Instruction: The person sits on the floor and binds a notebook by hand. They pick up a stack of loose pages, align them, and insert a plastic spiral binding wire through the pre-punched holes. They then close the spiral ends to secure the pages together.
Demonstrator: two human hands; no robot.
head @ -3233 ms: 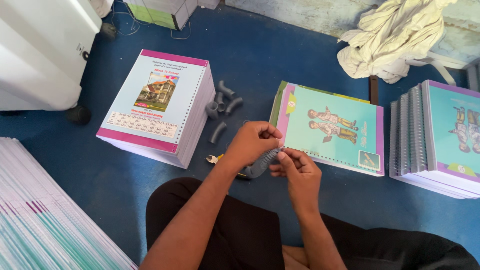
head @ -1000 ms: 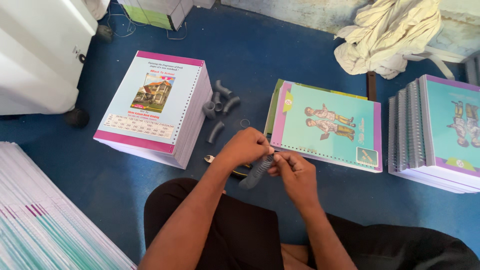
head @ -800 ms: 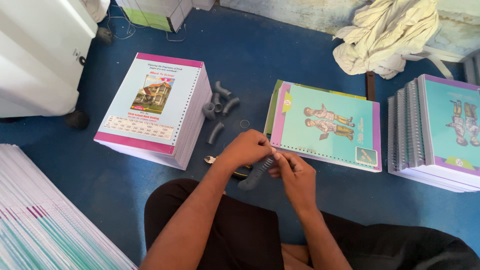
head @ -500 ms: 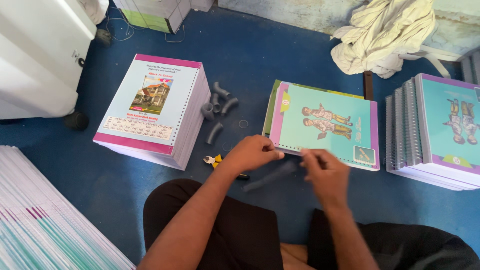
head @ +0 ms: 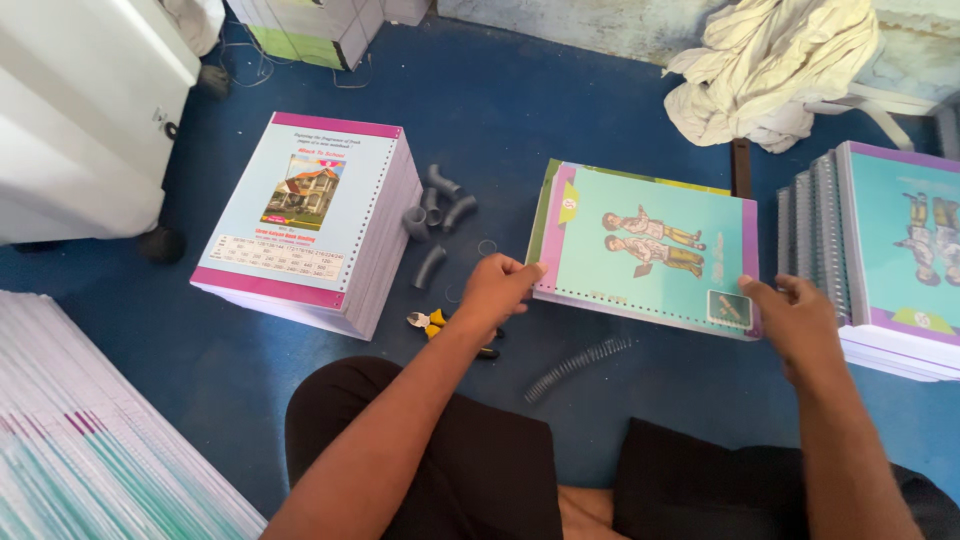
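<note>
The left hand (head: 497, 290) grips the near left corner of the teal-covered punched notebook with a pink spine strip and a cartoon of two children (head: 650, 245), its fingers closed on the edge beside the row of punched holes. The right hand (head: 800, 318) rests at the near right corner of the same book, fingers together over the cover; whether they pinch the edge or only press on it I cannot tell. The notebook lies flat on the blue floor (head: 520, 110), in front of the person's knees.

The grey wire binding coil (head: 578, 366) lies loose on the floor just below the book's punched edge, touching neither hand. The yellow-handled pliers (head: 437, 325) sit under the left wrist.

Risks, as I judge them: the unbound sheets under the cover could fan or slip if the book is lifted by its corners, so that the holes no longer line up. The coil lies where a knee or forearm could roll or crush it. The left forearm could knock the pliers. The grey curved plastic tube pieces (head: 436, 215) near the tall stack of punched pages with a house picture and magenta borders (head: 310, 220) lie close enough to be scattered by a sweep of that arm.
</note>
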